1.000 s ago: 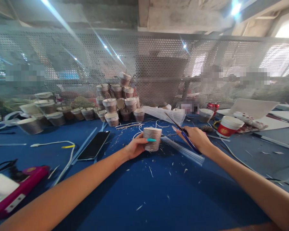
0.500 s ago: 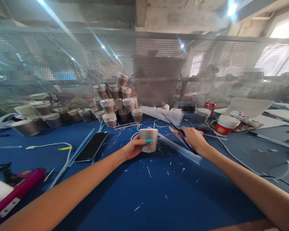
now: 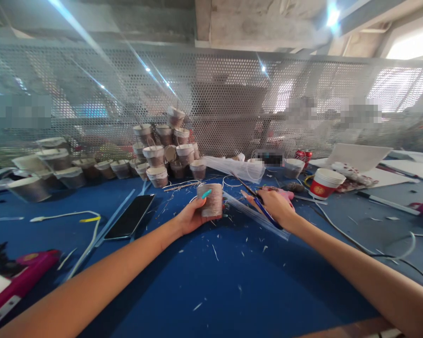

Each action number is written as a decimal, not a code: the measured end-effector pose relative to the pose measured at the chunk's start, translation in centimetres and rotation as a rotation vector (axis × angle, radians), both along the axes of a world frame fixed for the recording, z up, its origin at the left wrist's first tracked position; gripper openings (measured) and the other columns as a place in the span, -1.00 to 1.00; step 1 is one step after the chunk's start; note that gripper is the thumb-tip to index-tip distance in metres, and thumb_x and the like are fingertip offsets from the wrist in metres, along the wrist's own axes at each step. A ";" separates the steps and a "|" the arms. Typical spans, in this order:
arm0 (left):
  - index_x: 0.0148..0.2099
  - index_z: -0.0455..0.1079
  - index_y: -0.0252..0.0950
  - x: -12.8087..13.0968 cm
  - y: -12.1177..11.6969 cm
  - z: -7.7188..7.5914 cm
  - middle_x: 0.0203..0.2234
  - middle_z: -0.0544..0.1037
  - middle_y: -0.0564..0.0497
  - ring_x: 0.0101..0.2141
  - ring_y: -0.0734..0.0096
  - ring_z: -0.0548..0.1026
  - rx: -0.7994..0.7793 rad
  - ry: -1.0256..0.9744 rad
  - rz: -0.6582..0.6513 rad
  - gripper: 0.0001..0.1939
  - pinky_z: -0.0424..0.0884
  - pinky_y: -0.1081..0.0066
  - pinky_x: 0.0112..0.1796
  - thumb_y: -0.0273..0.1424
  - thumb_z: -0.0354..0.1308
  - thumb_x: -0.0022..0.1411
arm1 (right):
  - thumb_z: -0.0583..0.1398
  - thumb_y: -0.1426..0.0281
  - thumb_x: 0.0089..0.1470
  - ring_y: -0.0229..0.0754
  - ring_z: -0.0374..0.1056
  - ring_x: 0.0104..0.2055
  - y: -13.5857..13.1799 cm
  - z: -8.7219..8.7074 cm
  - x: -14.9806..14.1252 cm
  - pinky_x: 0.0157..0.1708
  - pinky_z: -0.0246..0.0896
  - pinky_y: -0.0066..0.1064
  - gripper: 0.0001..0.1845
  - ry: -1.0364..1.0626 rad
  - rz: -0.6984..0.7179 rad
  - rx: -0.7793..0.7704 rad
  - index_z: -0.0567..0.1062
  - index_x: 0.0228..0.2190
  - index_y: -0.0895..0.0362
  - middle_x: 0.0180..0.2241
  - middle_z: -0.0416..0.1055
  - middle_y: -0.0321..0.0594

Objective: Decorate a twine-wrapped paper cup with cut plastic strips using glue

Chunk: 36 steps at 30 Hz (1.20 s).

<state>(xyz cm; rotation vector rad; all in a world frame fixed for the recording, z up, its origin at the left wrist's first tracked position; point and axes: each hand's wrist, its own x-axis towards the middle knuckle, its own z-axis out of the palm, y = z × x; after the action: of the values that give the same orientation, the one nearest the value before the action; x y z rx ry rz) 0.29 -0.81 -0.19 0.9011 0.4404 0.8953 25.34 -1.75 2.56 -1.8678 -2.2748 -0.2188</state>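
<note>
My left hand point(image 3: 190, 215) grips a small cup point(image 3: 212, 202) wrapped in rows of grey-brown cord, its thumb with a turquoise nail lying across the side. The cup is held just above the blue tabletop point(image 3: 211, 281). To its right, my right hand point(image 3: 278, 209) is closed round a pair of scissors point(image 3: 263, 210) with blue handles, the blades pointing up and left, away from the cup. Beneath the scissors lies a bundle of long clear sticks point(image 3: 243, 209). A pink object point(image 3: 285, 194) shows partly behind my right hand.
Similar wrapped cups point(image 3: 155, 156) are stacked at the back, others point(image 3: 56, 162) at the left. A phone point(image 3: 130, 217) and a magenta power strip point(image 3: 24, 281) lie left. Red-and-white paper cups point(image 3: 326, 183), a white cable point(image 3: 333, 223) and a drink can point(image 3: 305, 157) are right.
The cup has tilted and turned a little in my left hand. The scissors stay in my right hand, with their angle nearly unchanged. The whole view has shifted slightly.
</note>
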 end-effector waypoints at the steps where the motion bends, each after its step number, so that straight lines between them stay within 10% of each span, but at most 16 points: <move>1: -0.08 0.28 -0.32 0.0 0.1 -0.1 -0.21 0.49 -0.10 -0.19 0.22 0.45 -0.009 -0.021 0.003 -0.60 0.35 0.18 -0.14 -0.33 0.17 0.00 | -0.14 0.08 0.13 -0.04 0.40 -0.32 -0.1 0.0 -0.1 -0.38 0.13 -0.38 -0.48 -0.002 -0.001 -0.015 0.42 -0.35 0.19 -0.38 0.46 0.00; 11: -0.15 0.32 -0.36 0.7 -0.6 0.6 -0.28 0.51 -0.07 -0.24 0.20 0.48 -0.032 0.009 0.091 -0.65 0.29 0.04 -0.09 -0.55 0.17 -0.07 | -0.13 0.04 0.10 -0.03 0.41 -0.34 -0.1 -0.4 -0.5 -0.43 0.11 -0.38 -0.47 -0.027 0.014 -0.021 0.41 -0.36 0.18 -0.40 0.46 -0.02; 19: -0.17 0.37 -0.36 0.9 -1.1 0.9 -0.36 0.54 -0.05 -0.32 0.31 0.49 0.068 0.114 0.134 -0.54 0.36 0.33 -0.21 -0.56 0.29 -0.24 | -0.17 -0.02 0.08 -0.01 0.40 -0.35 -0.3 -0.5 -0.6 -0.44 0.09 -0.36 -0.40 -0.022 0.027 -0.022 0.42 -0.38 0.17 -0.41 0.46 -0.02; 36: -0.14 0.35 -0.36 0.8 -0.6 0.4 -0.26 0.53 -0.09 -0.23 0.22 0.47 -0.012 -0.016 0.060 -0.66 0.29 0.14 -0.11 -0.56 0.16 -0.05 | -0.12 0.00 0.08 -0.05 0.40 -0.35 -0.1 -0.8 -0.5 -0.45 0.08 -0.39 -0.44 0.009 0.001 -0.017 0.41 -0.38 0.19 -0.40 0.47 -0.03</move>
<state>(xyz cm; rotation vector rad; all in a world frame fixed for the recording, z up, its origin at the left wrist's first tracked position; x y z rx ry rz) 1.11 -1.45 0.26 0.8731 0.4610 0.9533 24.87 -1.80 1.77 -1.8726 -2.2785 -0.1904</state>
